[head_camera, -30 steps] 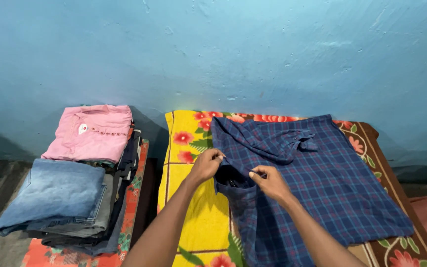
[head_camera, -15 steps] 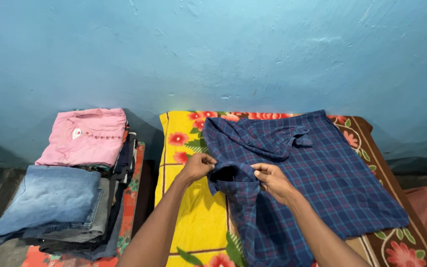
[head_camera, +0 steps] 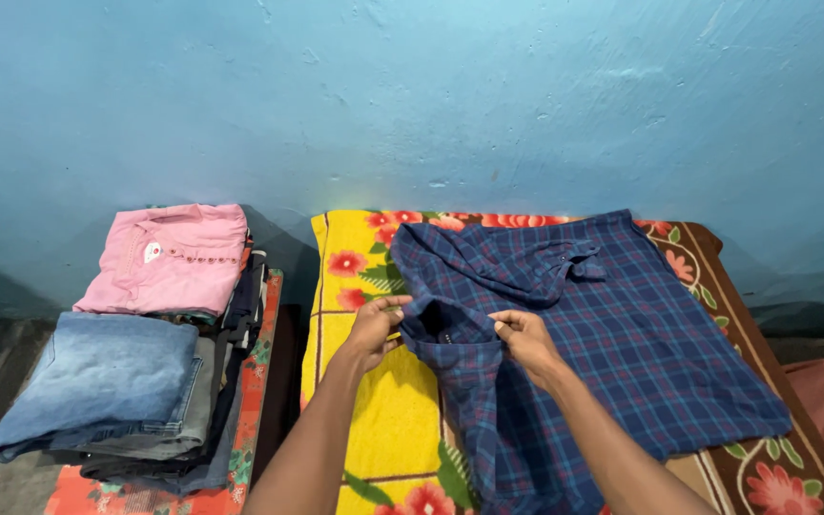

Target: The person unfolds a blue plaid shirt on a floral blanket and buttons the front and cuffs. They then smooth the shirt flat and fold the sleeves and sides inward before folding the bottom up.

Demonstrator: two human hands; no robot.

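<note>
**Head view: both hands pinched on the collar of a plaid shirt laid on a floral blanket**

Head camera looks down on a dark blue plaid shirt (head_camera: 603, 353) spread over a yellow floral blanket (head_camera: 355, 381) that lies against a blue wall (head_camera: 431, 95). The shirt covers the middle and right part of the blanket; its upper edge reaches almost to the blanket's far edge at the wall, and its lower part runs out of frame at the near edge.

The left hand (head_camera: 374, 329) and the right hand (head_camera: 524, 336) each grip the collar (head_camera: 445, 329) between thumb and fingers, one on either side and apart from one another. The collar stands lifted slightly off the blanket and opened into a loop, which in my judgement is why the cloth below it bunches into a ridge toward the near edge.

A sleeve (head_camera: 565, 262) lies folded across the shirt's upper part, cuff toward the right.

Off the blanket's left edge stands a stack of folded clothes: a pink garment (head_camera: 174, 257) at the far end, folded blue jeans (head_camera: 107, 377) nearer, darker pieces beneath.

Not determinable: the shirt's near hem, the second sleeve, the garments under the jeans, and the small label inside the collar, too small to make out. A brown floral border (head_camera: 774, 477) shows at the blanket's right edge; whether it is a separate cloth cannot be told.
</note>
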